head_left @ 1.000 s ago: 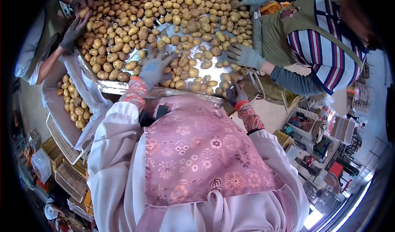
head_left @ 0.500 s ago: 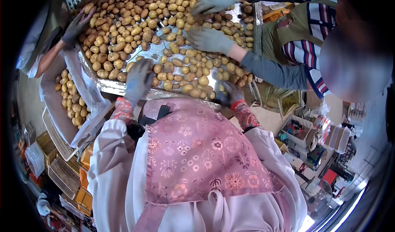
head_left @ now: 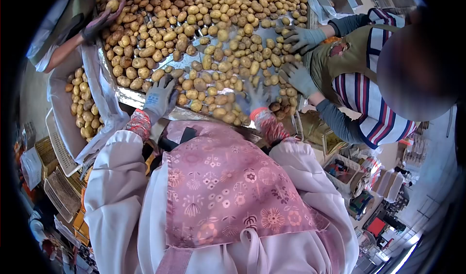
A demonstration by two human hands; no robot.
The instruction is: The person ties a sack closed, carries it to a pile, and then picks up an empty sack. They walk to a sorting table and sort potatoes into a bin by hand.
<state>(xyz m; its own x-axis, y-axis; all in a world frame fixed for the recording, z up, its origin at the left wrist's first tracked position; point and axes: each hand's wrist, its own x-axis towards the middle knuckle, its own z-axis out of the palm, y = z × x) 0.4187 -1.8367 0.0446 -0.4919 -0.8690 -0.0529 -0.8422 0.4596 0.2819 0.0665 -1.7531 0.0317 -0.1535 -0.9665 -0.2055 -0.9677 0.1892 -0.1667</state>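
Many potatoes lie spread over a metal sorting table. At its near edge, my left hand, in a grey-blue glove, rests against the closest potatoes with its fingers extended and apart. My right hand, gloved too and blurred by motion, is over the potatoes right of centre. Its fingers look spread, and I see nothing held in them.
Across on the right, a co-worker's gloved hands touch the table's right side. Another person's hand at the upper left holds a potato. A lined crate with potatoes stands left. Yellow baskets are lower left.
My right hand has moved from the near right edge leftward and in over the potatoes. My left hand stays by the near edge. The right co-worker's hands have drawn back toward their body.
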